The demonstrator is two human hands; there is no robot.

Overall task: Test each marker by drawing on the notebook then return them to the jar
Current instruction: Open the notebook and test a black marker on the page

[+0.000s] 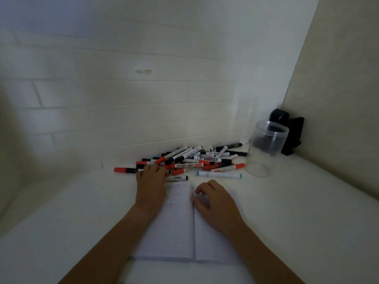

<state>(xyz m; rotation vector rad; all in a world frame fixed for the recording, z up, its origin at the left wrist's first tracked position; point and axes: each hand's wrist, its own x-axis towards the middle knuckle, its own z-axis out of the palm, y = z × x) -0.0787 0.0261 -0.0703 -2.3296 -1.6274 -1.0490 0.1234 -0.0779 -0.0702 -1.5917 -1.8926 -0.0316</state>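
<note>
An open notebook (174,228) lies on the white table in front of me, with faint marks at the top of its left page. Beyond it sits a loose pile of markers (194,159) with red and black caps. A white marker with blue ends (219,174) lies apart at the pile's front right. My left hand (150,185) reaches over the left page, and its fingertips touch the markers at the pile's front left. My right hand (215,200) rests on the right page with bent fingers near the spine, holding nothing. The clear plastic jar (266,146) stands empty to the right of the pile.
A black object (291,134) leans in the back right corner behind the jar. A white tiled wall (143,99) closes the back and a plain panel (338,99) closes the right side. One red-capped marker (126,170) sticks out to the left of the pile.
</note>
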